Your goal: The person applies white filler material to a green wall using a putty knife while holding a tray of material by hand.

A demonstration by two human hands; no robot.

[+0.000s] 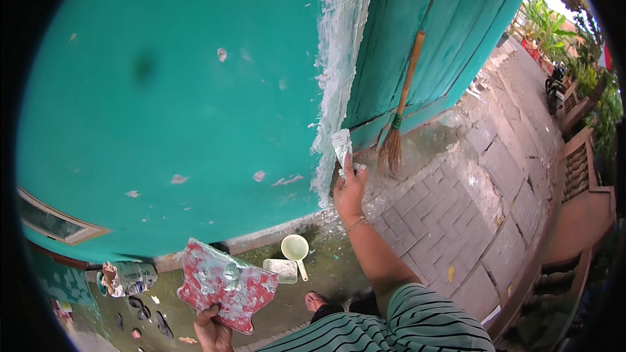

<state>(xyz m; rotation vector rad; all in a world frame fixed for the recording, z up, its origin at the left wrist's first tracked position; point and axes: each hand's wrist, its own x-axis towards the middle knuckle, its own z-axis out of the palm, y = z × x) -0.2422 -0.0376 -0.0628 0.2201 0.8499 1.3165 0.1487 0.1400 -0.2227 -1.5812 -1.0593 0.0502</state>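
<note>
My right hand (349, 192) is closed around a putty knife (340, 142), its blade smeared white. The blade is against or very near the wall corner, low on a rough strip of white putty (340, 45) that runs down the turquoise wall (182, 104). At the lower left, my left hand (214, 334) grips the edge of a red putty board (195, 278). White and greenish putty covers much of the board, with a small lump near its middle. The lower end of the knife is hidden in my fingers.
A straw broom (405, 91) leans on turquoise boards (391, 32) right of the corner. A cream dipper (295, 248) and a whitish tray (280, 268) lie by the wall base. Farther left are a container (134, 278) and sandals (163, 324). Paving (437, 221) stretches right towards a low balustrade (577, 173).
</note>
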